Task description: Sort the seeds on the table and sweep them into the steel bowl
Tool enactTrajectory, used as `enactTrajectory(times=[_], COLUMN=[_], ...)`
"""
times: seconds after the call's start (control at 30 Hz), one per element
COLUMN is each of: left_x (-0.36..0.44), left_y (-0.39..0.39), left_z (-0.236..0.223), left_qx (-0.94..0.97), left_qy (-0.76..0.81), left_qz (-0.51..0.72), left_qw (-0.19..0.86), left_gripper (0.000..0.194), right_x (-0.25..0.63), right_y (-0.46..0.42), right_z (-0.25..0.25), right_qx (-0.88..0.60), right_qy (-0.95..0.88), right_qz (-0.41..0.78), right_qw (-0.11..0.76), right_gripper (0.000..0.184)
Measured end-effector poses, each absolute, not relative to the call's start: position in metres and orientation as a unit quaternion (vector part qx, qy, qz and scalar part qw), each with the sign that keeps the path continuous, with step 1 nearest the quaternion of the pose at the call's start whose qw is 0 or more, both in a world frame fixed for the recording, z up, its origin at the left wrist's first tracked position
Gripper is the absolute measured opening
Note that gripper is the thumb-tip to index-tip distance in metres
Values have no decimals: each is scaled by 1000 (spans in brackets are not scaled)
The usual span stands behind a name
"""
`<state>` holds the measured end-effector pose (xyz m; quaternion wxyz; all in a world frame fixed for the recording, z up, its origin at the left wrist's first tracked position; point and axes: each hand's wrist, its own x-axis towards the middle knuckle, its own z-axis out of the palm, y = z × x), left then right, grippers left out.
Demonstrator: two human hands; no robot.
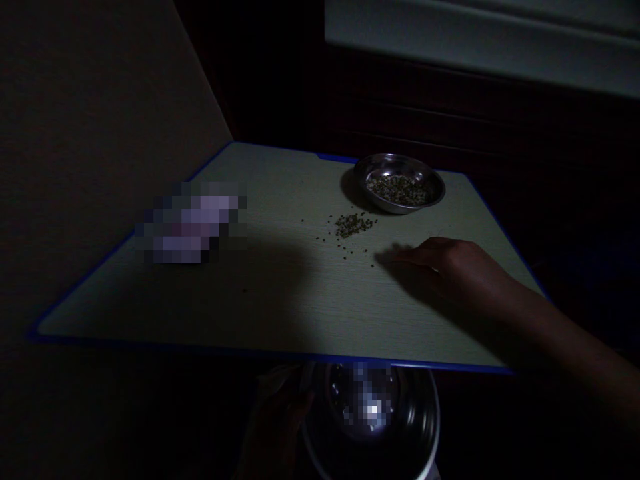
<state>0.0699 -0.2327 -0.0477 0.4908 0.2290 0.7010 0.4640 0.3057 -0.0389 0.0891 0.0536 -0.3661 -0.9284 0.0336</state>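
My right hand point(445, 263) lies on the pale table point(260, 293), palm down, fingers stretched toward a small heap of greenish seeds point(354, 225) and a few stray ones near its fingertips. It holds nothing that I can see. Behind the heap stands a shallow steel dish point(399, 181) with more of the seeds. Below the table's front edge a large steel bowl point(373, 420) sits in the dark. My left hand point(275, 417) is a dim shape at that bowl's left rim; its fingers do not show clearly.
The table has a blue rim and a wall runs along its left side. A blurred pinkish object point(193, 223) lies on the left part of the table. A pale ledge point(480, 40) crosses the dark background at the top right.
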Motion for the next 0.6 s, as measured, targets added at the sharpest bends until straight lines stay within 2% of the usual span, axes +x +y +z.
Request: enactTrajectory(times=[0.23,0.43,0.6], left_x=[69,69,68], left_y=[-237,-239,-235], left_z=[-55,-58,-47], left_qx=[234,233,230], left_qy=[701,699,694], left_qz=[447,445,469], left_qw=[504,509,496], left_gripper=[27,27,28], right_x=[290,279,278], right_y=[-30,-26,-29], right_z=[92,95,89], right_qx=[-431,-446,-451], right_qy=[-896,-878,-869], right_qz=[13,92,129], right_qw=[107,151,156], right_gripper=[34,34,35])
